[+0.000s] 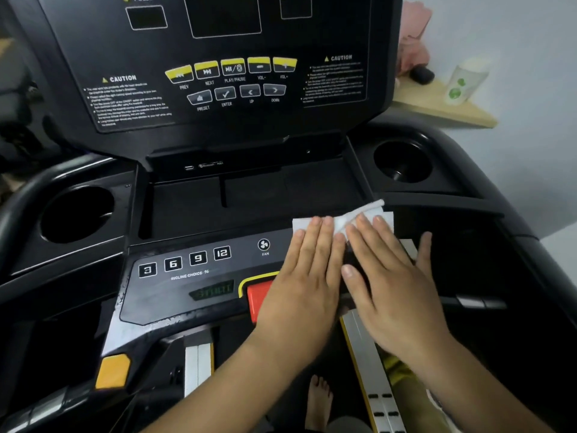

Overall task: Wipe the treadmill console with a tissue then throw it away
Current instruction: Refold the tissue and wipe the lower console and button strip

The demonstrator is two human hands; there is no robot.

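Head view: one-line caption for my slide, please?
Both hands, left hand and right hand, press a white tissue flat on the treadmill console.

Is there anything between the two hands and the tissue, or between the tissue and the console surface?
Nothing visible. Left hand and right hand lie flat with their fingers directly on the white tissue, which lies against the black treadmill console beside the fan button.

**Both hands flat, palms down**

Left hand [304, 270]: palm down, fingers extended and held together, pointing away from the body. Right hand [387, 270]: palm down beside it, fingers extended, thumb spread outward. Index fingers nearly touch. Both forearms bare, rising from the lower edge and converging toward the hands.
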